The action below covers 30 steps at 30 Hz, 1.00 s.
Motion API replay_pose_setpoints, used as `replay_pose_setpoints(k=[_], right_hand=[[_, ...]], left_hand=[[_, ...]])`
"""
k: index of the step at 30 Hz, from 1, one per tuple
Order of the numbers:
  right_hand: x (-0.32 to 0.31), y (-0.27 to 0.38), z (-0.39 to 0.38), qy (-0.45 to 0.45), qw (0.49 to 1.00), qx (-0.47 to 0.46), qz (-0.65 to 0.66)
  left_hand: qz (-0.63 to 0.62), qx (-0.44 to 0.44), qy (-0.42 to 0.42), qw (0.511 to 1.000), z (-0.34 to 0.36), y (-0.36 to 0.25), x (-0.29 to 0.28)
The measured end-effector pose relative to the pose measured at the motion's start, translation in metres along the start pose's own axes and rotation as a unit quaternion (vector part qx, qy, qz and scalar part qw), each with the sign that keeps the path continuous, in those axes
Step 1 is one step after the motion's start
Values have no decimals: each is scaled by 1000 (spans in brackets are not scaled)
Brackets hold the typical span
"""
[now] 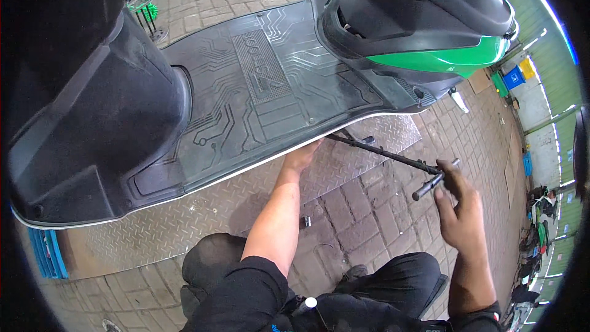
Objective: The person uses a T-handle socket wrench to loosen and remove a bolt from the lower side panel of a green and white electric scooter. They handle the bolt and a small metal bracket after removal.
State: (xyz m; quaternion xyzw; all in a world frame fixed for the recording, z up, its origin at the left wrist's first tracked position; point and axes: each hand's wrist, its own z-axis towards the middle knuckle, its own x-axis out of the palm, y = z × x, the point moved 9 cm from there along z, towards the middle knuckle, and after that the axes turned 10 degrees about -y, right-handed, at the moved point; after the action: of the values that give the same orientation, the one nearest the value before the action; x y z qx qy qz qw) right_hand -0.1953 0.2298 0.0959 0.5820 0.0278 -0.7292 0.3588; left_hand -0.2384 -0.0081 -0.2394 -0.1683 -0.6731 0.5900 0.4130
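My right hand [462,212] has its fingers curled over the crossbar of a dark T-handle wrench [393,157], with the thumb below the bar. The wrench's long shaft slopes up and left to the underside of a scooter's black floorboard [215,86]. My left hand [301,157] reaches beneath the floorboard's near edge, beside the shaft's far end. Its fingers are hidden there, and so is whatever they touch. A short dark peg [367,140] shows close to the shaft under that edge. On the paving lies a small metal cylinder [307,222], close to my left forearm.
Below the scooter is a metal checker plate [147,233], its edge meeting brick paving [350,209]. A blue slatted piece [48,253] stands at the left. The scooter's green and black body [436,58] rises at upper right. Bins [515,78] and a cluttered wall line the right side.
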Motion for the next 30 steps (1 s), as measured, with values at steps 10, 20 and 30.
replay_pose_setpoints(k=[10, 20, 30], right_hand=[[11, -2, -3, -47, 994, 13, 97], [18, 2, -10, -52, 997, -49, 13], [38, 24, -19, 48, 953, -296, -39]], left_hand=[[-46, 20, -25, 998, 6, 20, -10], [-110, -28, -34, 993, -1, 6, -5], [-159, -32, -54, 985, -1, 10, -4]])
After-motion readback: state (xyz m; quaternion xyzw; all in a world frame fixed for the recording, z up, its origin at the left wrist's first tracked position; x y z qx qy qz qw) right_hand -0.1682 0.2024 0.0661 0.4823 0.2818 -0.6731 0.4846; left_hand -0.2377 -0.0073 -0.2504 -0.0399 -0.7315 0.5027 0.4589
